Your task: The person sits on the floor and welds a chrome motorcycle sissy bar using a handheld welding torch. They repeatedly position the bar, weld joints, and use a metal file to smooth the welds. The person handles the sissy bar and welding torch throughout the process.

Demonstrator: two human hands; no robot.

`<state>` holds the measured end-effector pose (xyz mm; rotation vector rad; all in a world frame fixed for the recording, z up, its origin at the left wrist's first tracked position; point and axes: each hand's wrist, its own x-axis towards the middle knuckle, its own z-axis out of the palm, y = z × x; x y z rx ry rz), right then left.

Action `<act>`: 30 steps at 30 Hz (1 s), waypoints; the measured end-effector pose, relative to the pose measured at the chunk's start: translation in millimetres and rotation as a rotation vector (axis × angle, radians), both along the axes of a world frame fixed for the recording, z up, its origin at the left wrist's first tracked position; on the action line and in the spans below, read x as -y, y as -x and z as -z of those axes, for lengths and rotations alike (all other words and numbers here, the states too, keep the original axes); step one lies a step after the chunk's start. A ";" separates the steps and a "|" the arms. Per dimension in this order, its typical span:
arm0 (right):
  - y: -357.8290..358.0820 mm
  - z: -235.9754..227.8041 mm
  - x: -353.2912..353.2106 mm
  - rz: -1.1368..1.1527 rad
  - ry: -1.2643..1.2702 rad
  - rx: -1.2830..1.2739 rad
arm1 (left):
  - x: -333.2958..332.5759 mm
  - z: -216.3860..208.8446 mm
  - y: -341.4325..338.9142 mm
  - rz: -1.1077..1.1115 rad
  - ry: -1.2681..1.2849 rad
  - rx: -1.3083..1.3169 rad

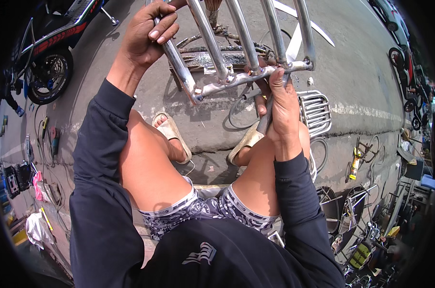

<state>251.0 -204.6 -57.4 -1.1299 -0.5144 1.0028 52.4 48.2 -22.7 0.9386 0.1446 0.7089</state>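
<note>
A rack of shiny parallel metal tubes, joined by a crossbar with rough weld spots, is held tilted in front of me. My left hand wraps round its leftmost tube near the top of the view. My right hand grips the near side, thumb on the crossbar and fingers beneath. A dark, flat, narrow piece shows beside the right palm; its kind is unclear and part of it is hidden. Beyond the rack stands a rough, spattered metal stand, partly covered by the tubes.
A smaller tube rack lies right of my right hand. At far left stands a motorcycle, with an angle grinder and cables nearby. White strips lie ahead. Wheels and metal parts crowd the lower right.
</note>
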 end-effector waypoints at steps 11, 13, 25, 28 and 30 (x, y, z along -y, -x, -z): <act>7.4 21.6 -13.2 0.045 0.025 -0.471 | 8.0 24.1 -17.5 -0.566 -0.584 -1.022; 5.1 28.4 -15.9 0.097 0.117 -0.486 | 5.0 30.6 -18.2 -0.505 -0.746 -1.210; 14.4 51.2 -50.3 0.409 0.121 -0.395 | 2.5 89.0 -38.1 0.223 -0.819 -1.364; 17.2 52.5 -54.7 0.488 0.147 -0.409 | 17.7 67.8 -52.1 0.314 -0.887 -1.309; 20.0 52.2 -56.2 0.501 0.101 -0.454 | 35.4 48.8 -61.3 0.373 -0.882 -1.104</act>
